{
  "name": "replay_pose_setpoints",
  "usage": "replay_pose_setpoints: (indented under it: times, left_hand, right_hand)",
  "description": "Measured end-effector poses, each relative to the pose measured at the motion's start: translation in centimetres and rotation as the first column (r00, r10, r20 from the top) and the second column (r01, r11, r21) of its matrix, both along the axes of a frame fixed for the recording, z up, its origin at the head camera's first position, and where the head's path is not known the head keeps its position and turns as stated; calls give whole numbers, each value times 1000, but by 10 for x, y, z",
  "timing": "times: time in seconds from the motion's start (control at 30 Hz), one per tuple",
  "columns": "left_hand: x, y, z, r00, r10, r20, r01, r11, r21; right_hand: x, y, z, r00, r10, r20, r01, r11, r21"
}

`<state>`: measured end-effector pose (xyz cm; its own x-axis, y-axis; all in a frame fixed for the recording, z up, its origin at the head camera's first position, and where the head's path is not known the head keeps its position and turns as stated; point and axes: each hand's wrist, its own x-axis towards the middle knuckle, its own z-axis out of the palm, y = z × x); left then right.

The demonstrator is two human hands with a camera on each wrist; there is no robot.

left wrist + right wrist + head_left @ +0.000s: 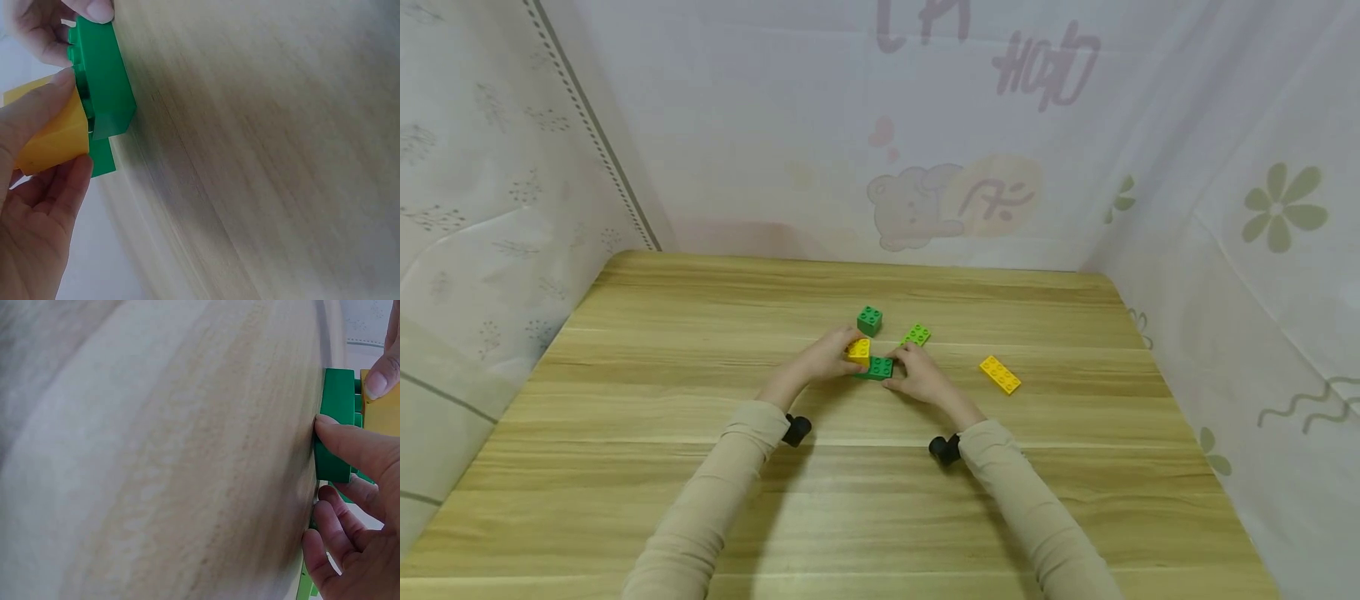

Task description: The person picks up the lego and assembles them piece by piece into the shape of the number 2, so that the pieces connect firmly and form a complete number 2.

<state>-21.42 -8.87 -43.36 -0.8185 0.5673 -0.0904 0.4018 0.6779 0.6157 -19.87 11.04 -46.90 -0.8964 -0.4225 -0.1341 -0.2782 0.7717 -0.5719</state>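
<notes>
My left hand (829, 354) pinches a square yellow building block (859, 352) between thumb and fingers. That block sits right at the studs over the left end of a longer green brick (882, 367) on the table. Green studs show between the two in the right wrist view, where the yellow block (382, 417) is partly covered by the left thumb. With thumb and fingers, my right hand (919, 379) grips the green brick's right end. The left wrist view shows the green brick's (106, 75) smooth long side.
A small dark green block (869, 321) stands just beyond the left hand. Behind the right fingers lies a light green brick (916, 335), partly hidden by them. A flat yellow brick (1000, 375) lies farther right on the wooden table (850, 517). Printed curtains (760, 150) surround the table.
</notes>
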Motion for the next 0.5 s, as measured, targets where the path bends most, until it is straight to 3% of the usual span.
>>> replay_pose_setpoints:
  times: [0.23,0.5]
  left_hand:
    - [-1,0,0,998,-1,68,1,1000,-8]
    - [-4,0,-1,991,8,134,-16,998,55]
  right_hand:
    - [1,-1,-1,1000,10,13,-10,1000,-12]
    - [-3,0,-5,1000,-7,11,7,1000,4]
